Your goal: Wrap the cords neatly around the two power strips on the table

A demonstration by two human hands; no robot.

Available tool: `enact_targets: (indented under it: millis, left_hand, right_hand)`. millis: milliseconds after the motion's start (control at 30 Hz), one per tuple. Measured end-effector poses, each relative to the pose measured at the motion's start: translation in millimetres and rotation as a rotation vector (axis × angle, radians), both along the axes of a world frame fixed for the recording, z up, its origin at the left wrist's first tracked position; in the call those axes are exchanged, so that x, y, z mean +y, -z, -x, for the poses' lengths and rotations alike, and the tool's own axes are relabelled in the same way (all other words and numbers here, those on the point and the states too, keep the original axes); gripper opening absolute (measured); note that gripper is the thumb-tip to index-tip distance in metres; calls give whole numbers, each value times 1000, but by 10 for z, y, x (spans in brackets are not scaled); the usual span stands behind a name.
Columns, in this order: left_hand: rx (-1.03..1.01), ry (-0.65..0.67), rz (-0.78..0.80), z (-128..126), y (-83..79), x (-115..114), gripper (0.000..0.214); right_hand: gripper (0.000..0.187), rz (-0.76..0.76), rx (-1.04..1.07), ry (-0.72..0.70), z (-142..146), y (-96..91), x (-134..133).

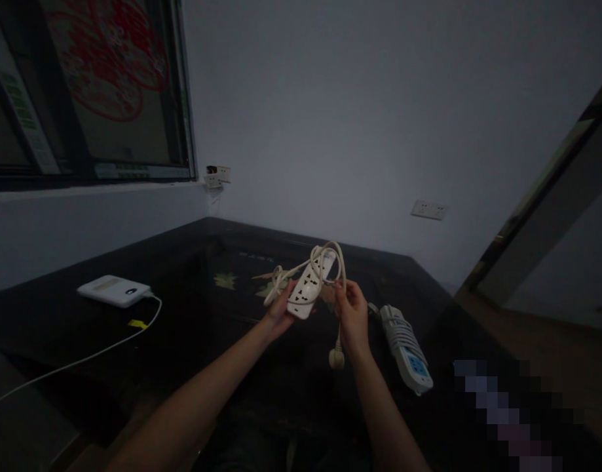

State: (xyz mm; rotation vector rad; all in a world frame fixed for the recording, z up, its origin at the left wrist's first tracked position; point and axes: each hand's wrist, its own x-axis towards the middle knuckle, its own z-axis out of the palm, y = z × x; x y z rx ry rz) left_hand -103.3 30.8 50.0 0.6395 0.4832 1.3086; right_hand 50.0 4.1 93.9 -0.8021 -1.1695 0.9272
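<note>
A white power strip (307, 286) with several sockets is held tilted above the dark table. My left hand (280, 314) is closed around its lower end. Its cable (343, 259) loops loosely around the strip and out to the left. My right hand (352, 313) pinches the cable just right of the strip. Below those fingers the plug (337, 358) hangs on a short length of cable. To the right, a second power strip (406, 351) with a blue socket panel lies on the table, its grey cable wound around it.
A white box-like device (114, 290) with a white cable sits on the left of the black table (192, 367), near a yellow tag (137, 324). Wall sockets (429, 210) are behind the table; another socket (217, 176) hangs loose by the window. A blurred patch covers the lower right.
</note>
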Motion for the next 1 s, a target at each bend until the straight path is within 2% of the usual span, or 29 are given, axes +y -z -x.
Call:
enact_targets:
  millis: [233, 333, 433, 567, 700, 867, 1000]
  left_hand:
    - [-137, -33, 106, 84, 34, 95, 44]
    - [-182, -28, 120, 144, 19, 127, 50]
    - [-224, -10, 135, 228, -51, 138, 56]
    - [-262, 16, 139, 338, -228, 101, 61]
    - [-300, 34, 126, 357, -423, -21, 63]
    - [-267, 77, 108, 306, -613, -291, 61]
    - [-275, 143, 143, 305, -725, -535, 55]
  right_hand:
    - [28, 32, -117, 7, -214, -115, -273]
    - [30, 63, -273, -37, -327, -110, -387]
    - [36, 85, -500, -62, -441, -106, -507]
    - [37, 67, -723, -82, -578, -58, -689]
    - [40, 97, -807, -94, -705, 36, -869]
    - [42, 140, -839, -135, -866, 108, -1041]
    - [44, 275, -856, -191, -1010, 219, -1240]
